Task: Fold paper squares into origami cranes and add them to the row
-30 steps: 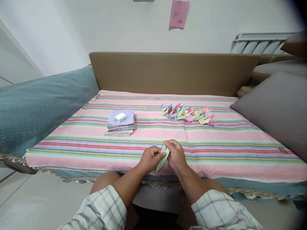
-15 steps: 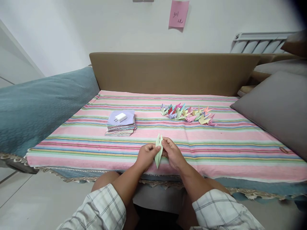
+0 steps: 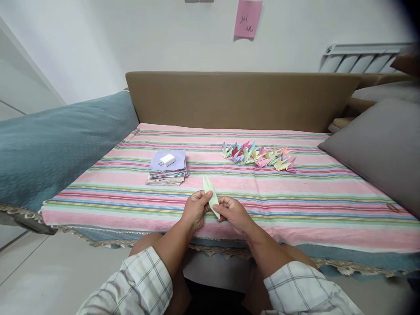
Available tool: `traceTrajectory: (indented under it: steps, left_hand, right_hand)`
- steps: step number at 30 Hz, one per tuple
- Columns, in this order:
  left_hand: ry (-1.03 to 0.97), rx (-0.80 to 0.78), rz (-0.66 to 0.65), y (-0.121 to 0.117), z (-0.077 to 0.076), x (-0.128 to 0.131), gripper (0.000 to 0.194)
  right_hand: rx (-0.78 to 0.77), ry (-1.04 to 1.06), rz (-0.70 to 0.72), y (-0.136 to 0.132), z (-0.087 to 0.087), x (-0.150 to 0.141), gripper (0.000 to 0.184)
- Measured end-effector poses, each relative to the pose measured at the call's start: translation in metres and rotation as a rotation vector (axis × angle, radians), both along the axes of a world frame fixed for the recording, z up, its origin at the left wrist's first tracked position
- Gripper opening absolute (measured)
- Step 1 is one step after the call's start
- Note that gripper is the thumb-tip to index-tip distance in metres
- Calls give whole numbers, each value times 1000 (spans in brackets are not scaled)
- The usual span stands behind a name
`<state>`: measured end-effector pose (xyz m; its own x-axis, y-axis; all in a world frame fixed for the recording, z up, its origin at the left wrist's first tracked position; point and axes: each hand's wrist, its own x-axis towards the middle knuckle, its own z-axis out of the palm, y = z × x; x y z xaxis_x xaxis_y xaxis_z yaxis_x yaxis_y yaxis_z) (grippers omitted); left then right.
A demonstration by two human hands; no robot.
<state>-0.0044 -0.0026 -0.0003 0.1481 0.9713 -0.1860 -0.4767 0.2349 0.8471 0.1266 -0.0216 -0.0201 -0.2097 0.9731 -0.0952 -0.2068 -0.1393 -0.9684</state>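
Green paper (image 3: 213,199) top swung left; L hand (image 3: 194,210) & R hand (image 3: 235,214) pinch it, underside hidden

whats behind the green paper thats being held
Past the edges of the green paper shows the striped cloth. The left hand and right hand reach partly behind it; whatever it covers cannot be seen.

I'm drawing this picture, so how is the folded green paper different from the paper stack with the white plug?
The folded green paper is narrow with a split end, while the paper stack is wide, with many flat sheets.
The folded green paper is pale green; the paper stack has a lilac top.
The folded green paper is held in the left hand and right hand; the paper stack rests on the striped cloth.
Both look like paper.
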Motion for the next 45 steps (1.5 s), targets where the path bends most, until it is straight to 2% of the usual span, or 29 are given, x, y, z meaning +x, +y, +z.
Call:
traceTrajectory:
  steps: [6,8,12,16,18,21,23,26,29,33,39,45]
  left_hand:
    - [28,6,13,1,-2,-1,42]
    - [80,33,-16,0,-2,-1,42]
    - [242,142,-75,-4,-4,2,42]
    - [334,194,-145,-4,-7,3,41]
    - [409,229,-190,-2,-8,2,37]
    - [716,384,-170,0,-10,0,30]
    - [1061,494,-138,0,-9,0,22]
    - [1533,601,-175,-1,-8,1,10]
    - [1739,733,-232,-2,-7,0,15]
    - [1805,880,-260,0,-7,-5,23]
    - [1784,847,-160,1,-12,-10,24]
    - [1797,872,-156,0,-16,-7,25]
  right_hand:
    - [44,-55,-44,-4,3,-3,35]
    - [38,-7,-41,-4,5,-2,34]
    - [42,84,-150,1,7,2,37]
    - [41,36,-176,7,3,8,35]
    - [40,-61,-190,10,0,12,33]
    - [131,-345,-253,13,-1,19,28]
    - [202,-564,-293,13,1,21,22]
    - [252,-875,-290,11,6,21,12]
    - [337,-1107,-258,8,8,19,7]
    - [478,-1201,-247,6,4,22,10]
    - [530,-1278,-221,6,-2,26,21]
    - [512,-1352,-226,5,-3,24,25]
